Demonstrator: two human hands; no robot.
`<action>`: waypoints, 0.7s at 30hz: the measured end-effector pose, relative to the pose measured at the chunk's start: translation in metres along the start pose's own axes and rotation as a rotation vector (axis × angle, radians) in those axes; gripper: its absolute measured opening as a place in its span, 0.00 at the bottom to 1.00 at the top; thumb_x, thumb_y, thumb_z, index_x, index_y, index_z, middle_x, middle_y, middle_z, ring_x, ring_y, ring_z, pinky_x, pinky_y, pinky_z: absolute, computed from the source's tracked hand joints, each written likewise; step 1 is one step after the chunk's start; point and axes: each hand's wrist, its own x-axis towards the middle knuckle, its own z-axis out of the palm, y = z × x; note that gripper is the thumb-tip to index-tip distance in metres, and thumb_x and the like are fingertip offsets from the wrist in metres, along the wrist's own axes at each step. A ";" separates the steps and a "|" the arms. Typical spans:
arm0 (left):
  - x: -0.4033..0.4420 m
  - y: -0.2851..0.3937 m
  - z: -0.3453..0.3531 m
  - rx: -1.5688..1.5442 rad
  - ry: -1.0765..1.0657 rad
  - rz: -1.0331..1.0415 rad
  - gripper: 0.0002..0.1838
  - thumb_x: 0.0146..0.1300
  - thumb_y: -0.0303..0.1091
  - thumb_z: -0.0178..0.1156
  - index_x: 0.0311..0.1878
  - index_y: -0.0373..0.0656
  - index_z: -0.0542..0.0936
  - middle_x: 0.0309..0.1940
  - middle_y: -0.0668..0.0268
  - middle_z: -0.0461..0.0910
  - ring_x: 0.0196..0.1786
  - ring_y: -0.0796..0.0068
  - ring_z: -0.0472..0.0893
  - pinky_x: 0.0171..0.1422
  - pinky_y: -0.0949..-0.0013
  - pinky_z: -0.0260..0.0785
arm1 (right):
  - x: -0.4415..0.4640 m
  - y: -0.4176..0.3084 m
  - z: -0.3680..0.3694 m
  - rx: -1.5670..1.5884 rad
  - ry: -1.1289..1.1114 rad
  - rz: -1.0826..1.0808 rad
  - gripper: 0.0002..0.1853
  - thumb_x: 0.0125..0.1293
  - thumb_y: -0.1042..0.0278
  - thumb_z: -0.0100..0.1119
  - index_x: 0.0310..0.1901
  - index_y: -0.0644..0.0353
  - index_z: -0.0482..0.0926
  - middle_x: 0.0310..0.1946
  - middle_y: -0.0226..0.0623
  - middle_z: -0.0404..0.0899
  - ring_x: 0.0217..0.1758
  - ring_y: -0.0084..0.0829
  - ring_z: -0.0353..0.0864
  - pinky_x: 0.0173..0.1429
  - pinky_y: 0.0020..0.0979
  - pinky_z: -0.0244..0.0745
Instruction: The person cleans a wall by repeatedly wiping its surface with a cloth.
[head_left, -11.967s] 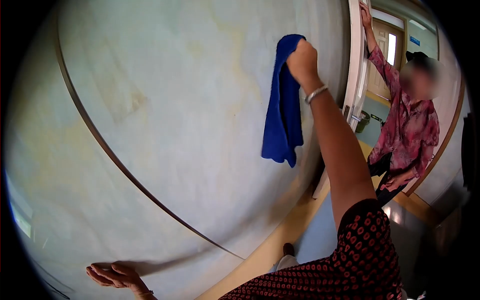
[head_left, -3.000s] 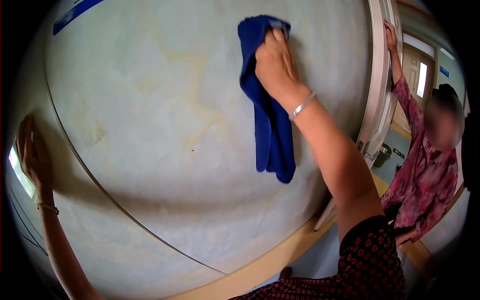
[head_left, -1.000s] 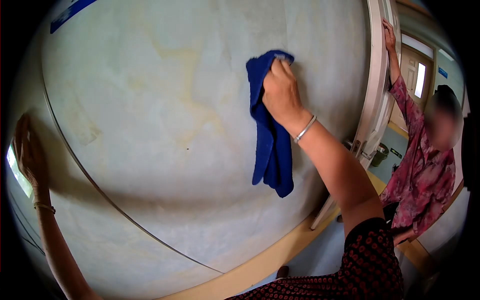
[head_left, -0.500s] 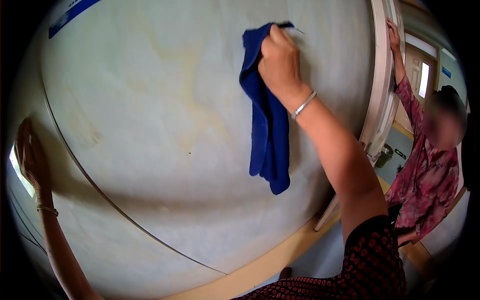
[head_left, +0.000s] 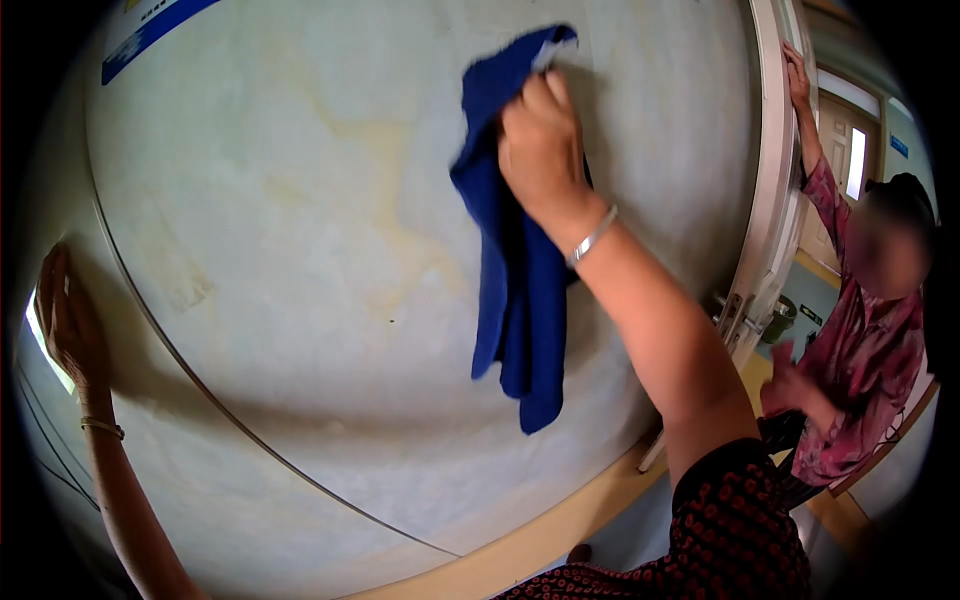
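Observation:
A dark blue cloth (head_left: 515,290) is bunched in my right hand (head_left: 543,148), whose fingers are closed around its upper part. The cloth's long folds hang down below the fist, against or just in front of the pale marbled wall (head_left: 300,250). A silver bangle circles my right wrist. At the far left, my left hand (head_left: 75,325) lies flat on the wall with its fingers stretched upward, near a bright patch. It holds nothing.
On the right, a person in a pink patterned shirt (head_left: 865,370) stands by the white door frame (head_left: 765,170), one hand raised on it. A bin (head_left: 780,318) is behind. A dark seam (head_left: 190,370) curves across the wall. A blue sign (head_left: 155,40) is at top left.
My right hand and the cloth have shifted slightly left and down; the cloth's top edge has flipped upward. The other person's lower hand has come up in front of the body. My left hand stays put.

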 end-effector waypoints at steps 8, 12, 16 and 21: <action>-0.005 -0.009 0.005 -0.042 0.014 0.004 0.16 0.61 0.30 0.42 0.52 0.45 0.70 0.52 0.67 0.69 0.55 0.69 0.67 0.59 0.69 0.56 | -0.071 -0.036 -0.035 0.141 -0.185 -0.065 0.02 0.39 0.80 0.51 0.16 0.65 0.69 0.24 0.40 0.67 0.32 0.38 0.69 0.38 0.31 0.69; -0.004 -0.004 -0.001 0.025 -0.028 0.031 0.16 0.61 0.31 0.42 0.51 0.41 0.70 0.52 0.62 0.69 0.55 0.65 0.67 0.58 0.68 0.58 | -0.004 -0.020 -0.011 -0.009 -0.083 0.034 0.02 0.41 0.81 0.47 0.18 0.63 0.67 0.25 0.43 0.68 0.31 0.41 0.68 0.35 0.34 0.67; -0.010 -0.009 0.001 -0.034 0.016 0.031 0.16 0.61 0.32 0.42 0.51 0.45 0.71 0.52 0.66 0.69 0.54 0.68 0.67 0.58 0.69 0.58 | 0.032 -0.018 -0.001 0.060 -0.030 0.042 0.06 0.35 0.88 0.44 0.17 0.67 0.63 0.22 0.46 0.64 0.29 0.47 0.65 0.32 0.38 0.64; -0.006 -0.010 0.002 -0.056 0.020 0.021 0.15 0.61 0.30 0.42 0.50 0.44 0.71 0.51 0.65 0.70 0.54 0.66 0.68 0.58 0.67 0.58 | -0.015 -0.038 -0.025 0.185 -0.176 -0.014 0.06 0.35 0.88 0.46 0.18 0.67 0.65 0.23 0.47 0.65 0.29 0.44 0.67 0.32 0.37 0.65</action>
